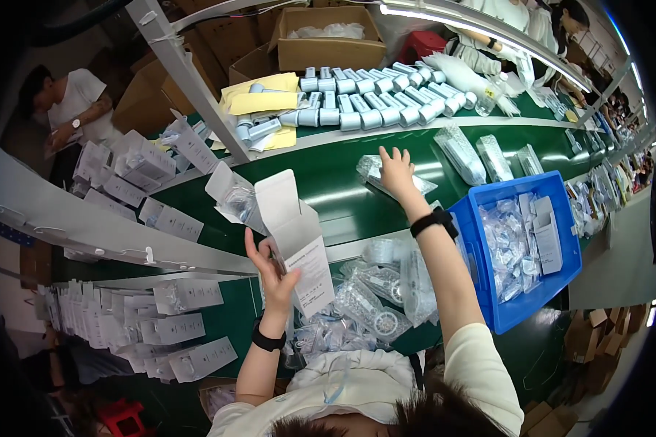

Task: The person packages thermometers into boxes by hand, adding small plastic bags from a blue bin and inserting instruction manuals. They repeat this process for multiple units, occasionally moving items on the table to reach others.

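My left hand (271,280) grips an upright white carton (307,266) with its top flaps standing open. Clear plastic-wrapped contents (242,202) show beside the raised flaps. Out over the green conveyor belt (321,178), my right hand (397,175) has its fingers spread above a bubble-wrapped package (370,169). It overlaps the package in view, and whether it touches I cannot tell. Below the carton, close to my body, lie several bubble-wrapped items (375,291) and bagged parts (328,336).
A blue bin (536,306) with bagged parts stands at right. More bubble-wrapped packages (461,154) lie on the belt. Grey-blue cylindrical devices (372,109) line the far shelf beside yellow sheets (266,102). White cartons (193,328) and a metal post (189,80) are at left. Other people work nearby.
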{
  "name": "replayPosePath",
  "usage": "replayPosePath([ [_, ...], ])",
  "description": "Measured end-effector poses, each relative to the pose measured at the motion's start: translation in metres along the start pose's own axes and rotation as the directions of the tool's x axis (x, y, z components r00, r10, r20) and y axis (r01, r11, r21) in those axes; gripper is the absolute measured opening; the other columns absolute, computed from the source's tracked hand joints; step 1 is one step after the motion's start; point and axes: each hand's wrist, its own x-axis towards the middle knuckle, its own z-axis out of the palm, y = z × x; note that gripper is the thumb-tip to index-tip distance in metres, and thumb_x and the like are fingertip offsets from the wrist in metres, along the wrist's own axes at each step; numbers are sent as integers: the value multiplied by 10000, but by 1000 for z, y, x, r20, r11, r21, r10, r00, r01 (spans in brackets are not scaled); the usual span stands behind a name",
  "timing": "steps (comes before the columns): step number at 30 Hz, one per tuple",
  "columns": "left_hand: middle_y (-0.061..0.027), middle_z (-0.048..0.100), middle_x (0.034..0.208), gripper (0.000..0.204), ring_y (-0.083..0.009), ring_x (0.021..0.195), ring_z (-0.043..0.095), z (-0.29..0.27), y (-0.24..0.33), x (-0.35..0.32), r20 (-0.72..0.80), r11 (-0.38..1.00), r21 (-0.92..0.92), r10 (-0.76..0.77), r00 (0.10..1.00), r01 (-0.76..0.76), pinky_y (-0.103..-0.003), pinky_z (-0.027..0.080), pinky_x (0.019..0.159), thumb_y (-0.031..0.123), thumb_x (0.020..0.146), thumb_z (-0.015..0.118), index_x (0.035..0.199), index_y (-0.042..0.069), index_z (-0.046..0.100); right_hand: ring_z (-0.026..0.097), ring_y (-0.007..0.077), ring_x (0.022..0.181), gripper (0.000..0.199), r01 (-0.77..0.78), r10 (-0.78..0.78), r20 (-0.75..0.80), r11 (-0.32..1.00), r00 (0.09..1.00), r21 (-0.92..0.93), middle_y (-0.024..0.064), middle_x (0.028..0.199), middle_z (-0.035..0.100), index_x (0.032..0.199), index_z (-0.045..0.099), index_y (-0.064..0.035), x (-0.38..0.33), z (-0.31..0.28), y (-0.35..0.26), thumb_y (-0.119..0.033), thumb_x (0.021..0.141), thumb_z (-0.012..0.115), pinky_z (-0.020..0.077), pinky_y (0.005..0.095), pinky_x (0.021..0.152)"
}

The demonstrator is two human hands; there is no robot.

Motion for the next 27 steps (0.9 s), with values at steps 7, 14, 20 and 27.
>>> replayPosePath([
  [7, -131, 305, 1180, 826, -261, 1125, 351, -36, 5, -4, 422, 665, 697, -80, 903, -267, -375, 323, 915, 212, 604, 704, 1288, 131, 249, 419, 380, 1110, 762, 39, -14, 682, 999, 731, -21, 192, 1209, 435, 1284, 320, -188, 41, 43, 16, -225, 630, 709, 368, 531, 883],
  [14, -146, 313, 1171, 646, -253, 1095, 383, -26, -41, -8, 248, 687, 708, -24, 968, -165, -356, 357, 888, 129, 612, 722, 1144, 88, 358, 488, 362, 1027, 779, -83, -75, 485, 951, 871, 296, 216, 1199, 422, 1241, 314, -153, 13, 45, 12, -129, 575, 717, 427, 401, 851],
  [20, -148, 356, 1136, 626, -245, 1054, 423, -32, -69, -25, 66, 767, 637, 38, 997, -72, -336, 373, 882, 38, 591, 728, 1090, 53, 349, 544, 231, 872, 711, -123, 110, 168, -334, 980, 935, 109, 1066, 472, 1300, 236, -118, -38, -111, -61, 16, 710, 610, 482, 356, 746],
  [27, -155, 471, 1031, 660, -254, 944, 507, -1, -27, -29, 38, 689, 724, 16, 999, -39, -340, 406, 849, 94, 577, 756, 1078, 29, 331, 488, 213, 972, 607, 94, 429, 45, -296, 902, 950, 102, 1071, 475, 1243, 294, -84, -113, -107, -141, -56, 746, 642, 414, 329, 828],
])
